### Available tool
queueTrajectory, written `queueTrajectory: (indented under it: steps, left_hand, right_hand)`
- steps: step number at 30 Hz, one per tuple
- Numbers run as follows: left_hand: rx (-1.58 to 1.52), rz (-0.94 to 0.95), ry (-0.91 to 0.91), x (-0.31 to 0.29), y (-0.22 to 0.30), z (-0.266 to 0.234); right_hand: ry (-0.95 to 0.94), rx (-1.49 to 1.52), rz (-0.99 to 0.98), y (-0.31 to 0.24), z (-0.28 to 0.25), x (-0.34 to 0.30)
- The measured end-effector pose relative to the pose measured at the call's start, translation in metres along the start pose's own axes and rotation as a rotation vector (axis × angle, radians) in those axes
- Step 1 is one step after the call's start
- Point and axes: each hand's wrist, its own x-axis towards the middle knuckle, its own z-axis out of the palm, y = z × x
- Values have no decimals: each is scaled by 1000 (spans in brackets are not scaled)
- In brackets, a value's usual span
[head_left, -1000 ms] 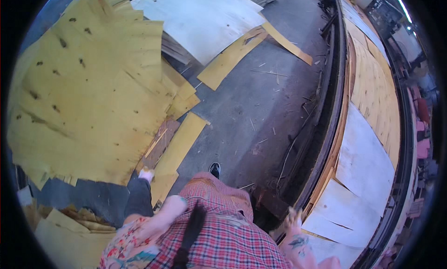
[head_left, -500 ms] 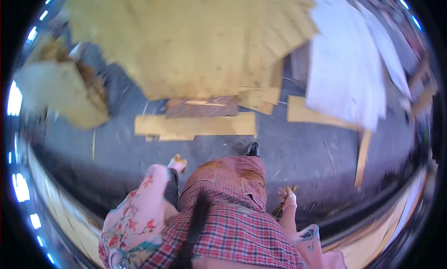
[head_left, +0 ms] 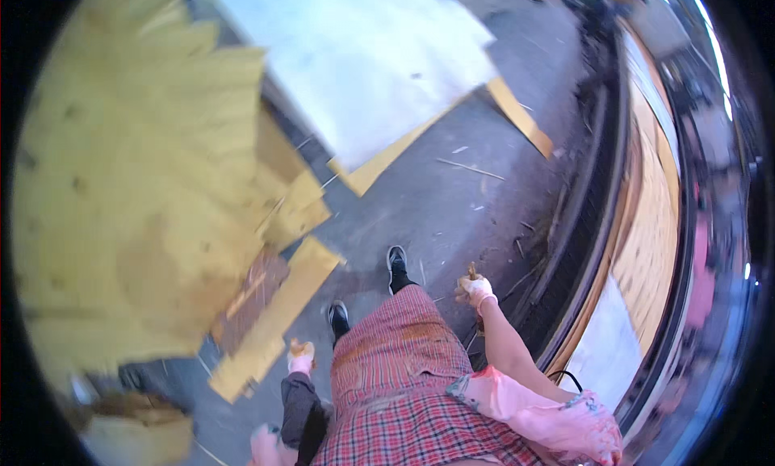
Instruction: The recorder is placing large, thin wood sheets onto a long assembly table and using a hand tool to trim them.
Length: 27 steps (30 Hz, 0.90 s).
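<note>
My left hand [head_left: 301, 355], in a pale glove with brown-stained fingers, hangs beside my plaid apron [head_left: 404, 337], near a narrow yellowish strip of wood veneer [head_left: 278, 317]. It touches nothing that I can see, and blur hides how its fingers lie. On the other side, my right hand [head_left: 475, 290] is out over the floor with its gloved fingers curled. Something thin and brown shows above and below that hand; its kind cannot be made out. A large pile of yellow veneer sheets [head_left: 129, 200] lies to the left. Pale whitish sheets [head_left: 379, 62] lie ahead.
A dark raised rail [head_left: 577, 232] runs along my right, with stacked wood sheets [head_left: 646, 192] beyond it. Splinters and thin strips litter the grey floor [head_left: 428, 200]. A brown piece [head_left: 250, 296] lies between the yellow pile and the strip.
My view has turned right, so the yellow pile has shifted left and the pale sheets toward the middle. My right hand has come farther forward; both shoes now show.
</note>
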Motion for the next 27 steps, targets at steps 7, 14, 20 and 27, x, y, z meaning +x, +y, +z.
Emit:
queueTrajectory:
  steps: [7, 14, 20, 27]
  left_hand:
    - [519, 855, 213, 91, 365, 41]
    - [521, 576, 208, 322, 580, 134]
    - [1286, 777, 486, 354, 679, 270]
    - [1099, 893, 393, 381, 705, 245]
  right_hand:
    - [291, -467, 62, -53, -87, 121]
    - [165, -1023, -287, -98, -131, 441]
    - [410, -1019, -418, -143, -144, 689]
    - [443, -1138, -570, -127, -142, 790]
